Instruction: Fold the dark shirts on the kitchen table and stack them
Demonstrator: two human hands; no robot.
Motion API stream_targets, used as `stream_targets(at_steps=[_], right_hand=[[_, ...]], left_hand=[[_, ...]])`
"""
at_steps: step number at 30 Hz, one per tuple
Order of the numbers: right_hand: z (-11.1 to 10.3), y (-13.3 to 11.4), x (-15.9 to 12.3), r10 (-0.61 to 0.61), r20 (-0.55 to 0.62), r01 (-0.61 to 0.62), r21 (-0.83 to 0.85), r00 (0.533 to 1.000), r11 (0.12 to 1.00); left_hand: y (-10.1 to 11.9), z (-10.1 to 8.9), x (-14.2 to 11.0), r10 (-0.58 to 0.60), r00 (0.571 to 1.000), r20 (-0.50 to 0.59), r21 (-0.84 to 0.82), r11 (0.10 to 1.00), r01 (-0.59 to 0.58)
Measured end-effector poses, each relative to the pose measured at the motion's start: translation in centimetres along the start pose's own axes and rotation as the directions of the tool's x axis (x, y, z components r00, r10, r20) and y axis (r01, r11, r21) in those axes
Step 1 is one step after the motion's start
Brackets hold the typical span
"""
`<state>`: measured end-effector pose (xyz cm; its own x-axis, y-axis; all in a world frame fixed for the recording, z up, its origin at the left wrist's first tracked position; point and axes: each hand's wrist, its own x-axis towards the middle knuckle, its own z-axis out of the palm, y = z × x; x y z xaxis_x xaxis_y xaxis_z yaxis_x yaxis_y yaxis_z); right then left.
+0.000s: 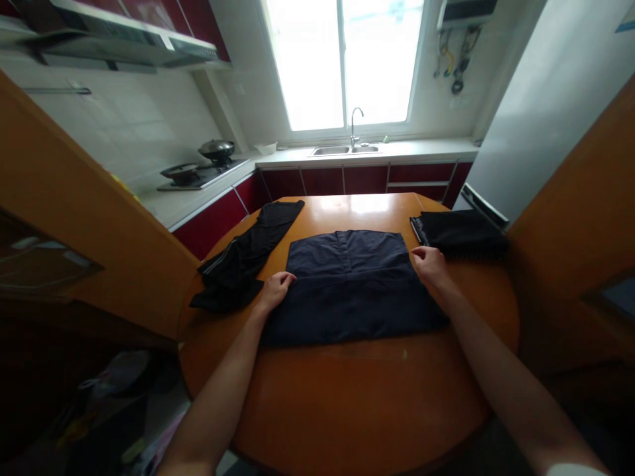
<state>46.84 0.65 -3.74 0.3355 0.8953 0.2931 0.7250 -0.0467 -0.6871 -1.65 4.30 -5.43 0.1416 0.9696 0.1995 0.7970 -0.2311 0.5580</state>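
Observation:
A navy blue garment [347, 307] lies spread on the wooden table in front of me. A short seam or placket runs down the middle of its upper part, and a fold crosses it from side to side. My left hand [276, 291] is at the left end of that fold, with thumb and fingers pinched on the cloth edge. At the opposite side my right hand [430, 266] pinches the garment's right edge, slightly higher up. What kind of garment it is does not show clearly.
Black clothing [245, 254] with a pale stripe lies loosely on the table's left. At the right is a folded black stack [461, 233]. The round wooden table [367, 403] stands before a counter with a sink [332, 151] and a stove [206, 174]. Wooden panels flank both sides.

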Motion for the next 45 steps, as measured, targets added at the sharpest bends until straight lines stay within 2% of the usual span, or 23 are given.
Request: stream_targets(at_steps=[4, 8, 11, 13, 15, 18, 20, 26, 32, 36, 40, 42, 45], right_hand=[[1.2, 1.5, 1.0, 0.005, 0.162, 0.005, -0.062, 0.987, 0.998], [2.1, 2.6, -0.1, -0.043, 0.220, 0.062, -0.080, 0.974, 0.995], [2.1, 2.9, -0.4, -0.039, 0.254, 0.068, -0.106, 0.966, 0.992], [2.0, 2.9, -0.3, -0.039, 0.279, 0.079, -0.133, 0.959, 0.988], [2.0, 3.0, -0.2, -0.049, 0.294, 0.101, -0.166, 0.955, 0.981], [2.1, 3.3, -0.1, -0.076, 0.308, 0.139, -0.188, 0.948, 0.972], [2.2, 3.4, -0.1, -0.092, 0.305, 0.152, -0.179, 0.948, 0.972], [2.2, 3.2, -0.4, -0.107, 0.322, 0.159, -0.142, 0.941, 0.977], [1.8, 2.6, -0.5, -0.117, 0.207, 0.134, -0.069, 0.971, 0.989], [1.7, 2.2, -0.6, -0.117, 0.188, 0.136, -0.095, 0.975, 0.986], [1.2, 1.2, -0.9, -0.098, 0.221, 0.143, -0.201, 0.970, 0.969], [1.1, -0.2, -1.8, -0.120, 0.178, 0.163, -0.249, 0.977, 0.955], [2.1, -3.7, -4.8, -0.243, 0.127, 0.267, -0.221, 0.962, 0.938]], left_hand=[[0.7, -0.8, -0.5, -0.044, 0.997, 0.066, 0.045, 0.998, 0.041], [1.5, -1.1, -1.0, -0.036, 0.992, 0.124, 0.169, 0.985, 0.014], [1.6, -1.0, -1.1, 0.008, 0.994, 0.113, 0.210, 0.977, -0.031], [1.5, -0.8, -1.1, 0.034, 0.995, 0.091, 0.153, 0.987, -0.047], [1.3, -0.6, -1.0, 0.051, 0.996, 0.071, 0.027, 0.998, -0.053], [1.1, -0.3, -1.0, 0.054, 0.996, 0.065, -0.168, 0.985, -0.043], [1.1, -0.2, -1.0, 0.056, 0.996, 0.068, -0.231, 0.972, -0.039], [1.7, 0.1, -0.9, 0.053, 0.998, -0.020, -0.276, 0.959, -0.056], [2.2, 0.0, -1.0, -0.009, 0.994, -0.106, -0.262, 0.965, -0.020], [2.2, 0.2, -0.9, 0.020, 0.995, -0.097, -0.194, 0.980, -0.039], [2.3, -0.3, -1.0, 0.133, 0.989, 0.056, 0.009, 0.991, -0.134], [3.1, -0.6, -1.4, 0.148, 0.985, 0.086, 0.141, 0.977, -0.159], [5.9, 0.4, -3.0, 0.211, 0.971, 0.112, 0.255, 0.938, -0.234]])
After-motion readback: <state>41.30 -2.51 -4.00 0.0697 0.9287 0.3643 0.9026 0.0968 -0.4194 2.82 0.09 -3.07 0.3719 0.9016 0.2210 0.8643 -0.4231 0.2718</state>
